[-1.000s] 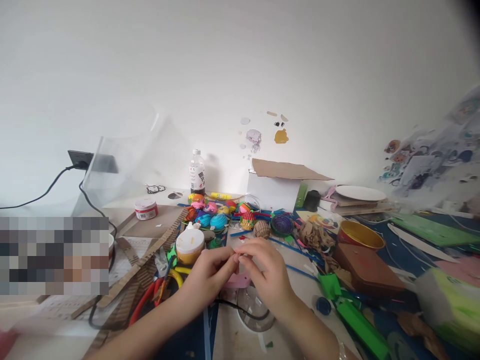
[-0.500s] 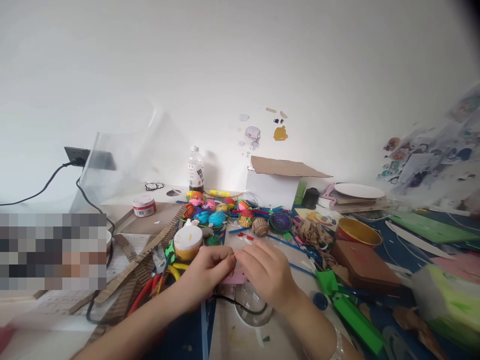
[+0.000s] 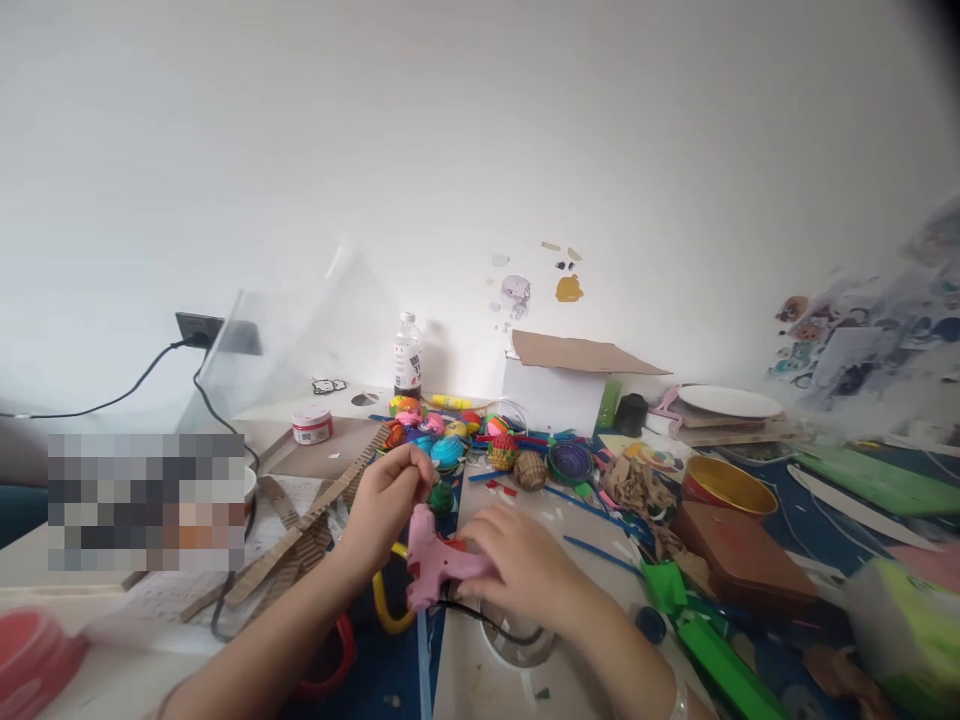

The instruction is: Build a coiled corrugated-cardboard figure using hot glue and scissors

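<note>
My right hand (image 3: 517, 565) is wrapped round the handle of a pink glue gun (image 3: 435, 568), which has a black cord trailing from it over a round clear dish (image 3: 517, 640). Just above the gun's tip, my left hand (image 3: 394, 492) is closed in a pinch; whatever its fingers hold is too small or hidden to make out. A dark green woven ball (image 3: 440, 498) lies just beyond that hand. Below the left forearm are yellow scissor handles (image 3: 391, 605) and a red handle (image 3: 337, 660).
Behind the hands are colourful woven balls (image 3: 448, 452), a bottle (image 3: 407, 360) and a white box (image 3: 551, 395). Cardboard strips (image 3: 307, 520) lie at left. Crumpled brown paper (image 3: 637, 485), a brown box (image 3: 739, 560) and a green piece (image 3: 724, 660) are at right.
My right hand has taken hold of the pink glue gun and raised it from the dish area. My left hand has moved up and left, apart from the right. The view has shifted slightly.
</note>
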The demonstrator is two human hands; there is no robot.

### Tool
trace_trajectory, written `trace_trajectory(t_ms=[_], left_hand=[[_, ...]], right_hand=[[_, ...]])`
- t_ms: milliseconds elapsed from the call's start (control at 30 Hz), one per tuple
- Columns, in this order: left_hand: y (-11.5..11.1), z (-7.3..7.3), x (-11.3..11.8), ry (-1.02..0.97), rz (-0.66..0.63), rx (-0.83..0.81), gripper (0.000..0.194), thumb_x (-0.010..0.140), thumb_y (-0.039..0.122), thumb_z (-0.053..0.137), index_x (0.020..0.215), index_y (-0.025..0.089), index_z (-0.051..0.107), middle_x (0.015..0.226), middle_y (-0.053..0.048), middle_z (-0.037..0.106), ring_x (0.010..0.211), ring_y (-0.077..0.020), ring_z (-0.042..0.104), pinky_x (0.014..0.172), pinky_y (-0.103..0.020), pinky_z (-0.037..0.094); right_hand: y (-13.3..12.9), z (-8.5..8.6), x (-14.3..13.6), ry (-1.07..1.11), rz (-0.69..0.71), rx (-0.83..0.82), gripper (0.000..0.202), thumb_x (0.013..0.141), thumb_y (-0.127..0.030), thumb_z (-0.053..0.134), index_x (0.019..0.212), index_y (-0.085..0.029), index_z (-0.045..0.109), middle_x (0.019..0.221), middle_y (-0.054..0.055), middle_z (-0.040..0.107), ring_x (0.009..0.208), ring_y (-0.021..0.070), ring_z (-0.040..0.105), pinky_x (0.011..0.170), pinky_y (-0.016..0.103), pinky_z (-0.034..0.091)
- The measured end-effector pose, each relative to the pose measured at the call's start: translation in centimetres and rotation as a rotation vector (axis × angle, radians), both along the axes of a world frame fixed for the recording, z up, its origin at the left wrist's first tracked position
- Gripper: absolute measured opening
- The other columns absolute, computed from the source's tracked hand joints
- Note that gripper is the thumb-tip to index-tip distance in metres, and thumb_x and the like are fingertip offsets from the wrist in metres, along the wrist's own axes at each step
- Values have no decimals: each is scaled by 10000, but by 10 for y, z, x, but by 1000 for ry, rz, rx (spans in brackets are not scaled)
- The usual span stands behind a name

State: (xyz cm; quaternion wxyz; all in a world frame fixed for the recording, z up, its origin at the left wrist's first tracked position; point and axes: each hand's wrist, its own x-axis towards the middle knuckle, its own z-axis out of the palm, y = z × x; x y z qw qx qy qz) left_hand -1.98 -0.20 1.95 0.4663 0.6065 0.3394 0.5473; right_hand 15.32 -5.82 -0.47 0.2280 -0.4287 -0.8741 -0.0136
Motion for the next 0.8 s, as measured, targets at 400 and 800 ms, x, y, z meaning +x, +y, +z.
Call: trace_trajectory(t_ms=[400, 800], left_hand=[[20, 0, -18, -134, 256, 113, 94, 662, 135, 404, 646, 190, 479, 508, 60, 429, 494, -102, 367, 471, -209, 275], [37, -17, -21, -25, 380, 284, 179, 738, 133, 400, 877, 200, 492, 902, -22, 538, 779, -165, 593, 724, -326, 495]], right_hand=[[8, -28, -11, -93, -80, -64, 326, 787, -96, 519, 1096, -189, 565, 1102, 53, 622, 955, 224, 594, 829, 308, 468], [6, -13, -8, 1000, -99, -132, 258, 859, -354, 504, 1049, -204, 591, 843, 47, 649, 770, 203, 605, 699, 294, 487]])
